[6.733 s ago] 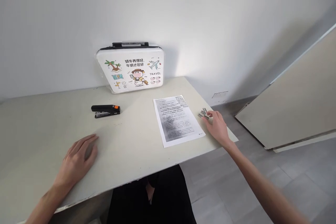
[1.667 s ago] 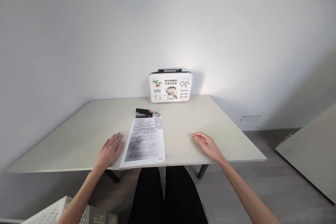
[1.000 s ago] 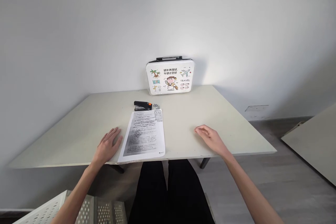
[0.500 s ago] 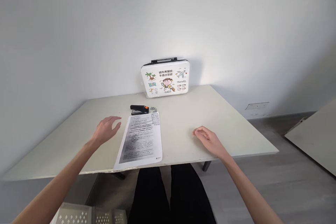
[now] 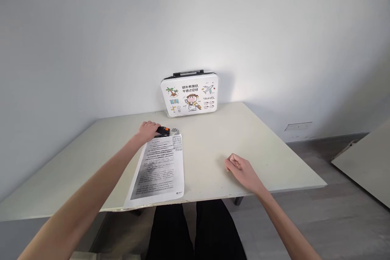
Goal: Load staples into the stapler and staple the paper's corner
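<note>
Stapler (image 5: 163,131): black, compact, with an orange patch near the end that shows; it lies just beyond the far edge of the printed sheet (image 5: 157,170), toward that edge's middle. Left hand (image 5: 148,130) is laid over the stapler's other end, fingers bent down across it; fingertips hidden, so how firm the grasp is cannot be told. Sheet lies face up, dense dark text, grey shading toward its near left part, a grey patterned block at its far right corner; its near edge runs along the table's front edge. Staple strips (image 5: 174,131), grey, grouped just beyond the sheet's far right corner, near the stapler.

Right hand (image 5: 243,172) rests on the table (image 5: 210,150) well to the right of the sheet, fingers curled in toward the palm.

Container: white case (image 5: 190,95), upright beyond the sheet and somewhat to its right, near the wall (image 5: 195,20); closed, contents hidden; black handle on top, cartoon prints and "TRAVEL" on its front.

Around: a wall plate (image 5: 298,126) low on the wall, far right of the sheet; a pale panel (image 5: 365,166) farther right; dark-clothed legs (image 5: 213,227) below the sheet's right side; left forearm passes across the sheet's far left corner in this view, partly masking it.
</note>
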`<action>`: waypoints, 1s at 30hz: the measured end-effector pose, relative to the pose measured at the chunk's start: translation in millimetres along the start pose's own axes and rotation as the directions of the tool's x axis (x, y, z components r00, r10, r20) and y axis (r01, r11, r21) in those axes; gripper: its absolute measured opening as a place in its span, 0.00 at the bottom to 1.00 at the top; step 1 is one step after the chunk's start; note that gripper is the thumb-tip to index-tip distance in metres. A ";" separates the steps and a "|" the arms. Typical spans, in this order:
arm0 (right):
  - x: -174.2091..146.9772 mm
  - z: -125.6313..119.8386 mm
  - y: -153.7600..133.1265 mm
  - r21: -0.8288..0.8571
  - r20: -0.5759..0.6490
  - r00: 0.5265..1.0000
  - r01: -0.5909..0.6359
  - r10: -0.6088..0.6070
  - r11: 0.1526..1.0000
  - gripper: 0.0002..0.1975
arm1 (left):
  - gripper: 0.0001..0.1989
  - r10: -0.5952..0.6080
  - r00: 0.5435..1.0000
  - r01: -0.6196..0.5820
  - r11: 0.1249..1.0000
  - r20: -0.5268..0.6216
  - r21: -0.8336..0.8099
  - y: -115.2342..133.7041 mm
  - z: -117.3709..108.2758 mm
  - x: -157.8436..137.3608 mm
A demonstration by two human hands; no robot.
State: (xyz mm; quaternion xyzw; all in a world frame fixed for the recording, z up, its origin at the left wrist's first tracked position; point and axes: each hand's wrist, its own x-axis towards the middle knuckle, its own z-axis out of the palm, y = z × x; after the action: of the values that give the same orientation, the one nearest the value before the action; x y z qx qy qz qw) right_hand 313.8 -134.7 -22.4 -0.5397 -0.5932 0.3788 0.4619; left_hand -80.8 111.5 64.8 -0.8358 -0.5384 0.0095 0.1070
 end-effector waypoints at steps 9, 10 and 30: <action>2.3 0.3 1.3 -0.009 0.010 1.000 0.013 -0.013 1.000 0.26 | 0.17 0.028 1.000 -0.028 0.999 0.009 -0.024 -6.9 -38.8 -8.4; 2.2 0.4 1.2 -0.010 0.007 1.000 0.013 -0.013 1.000 0.26 | 0.18 0.035 0.999 -0.035 0.999 -0.009 -0.020 -3.2 -45.7 -14.4; 9.8 -1.4 18.3 0.067 -0.204 0.979 0.028 -0.013 0.997 0.24 | 0.11 0.466 0.851 -0.525 0.765 -0.242 -0.374 237.6 -18.2 -81.4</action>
State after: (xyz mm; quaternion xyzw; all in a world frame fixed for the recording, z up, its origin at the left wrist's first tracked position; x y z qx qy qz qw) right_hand 320.5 -122.7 -38.0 -0.5531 -0.5350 0.3371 0.5424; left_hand 100.8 -59.4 29.6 -0.9495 -0.2782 -0.1365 -0.0486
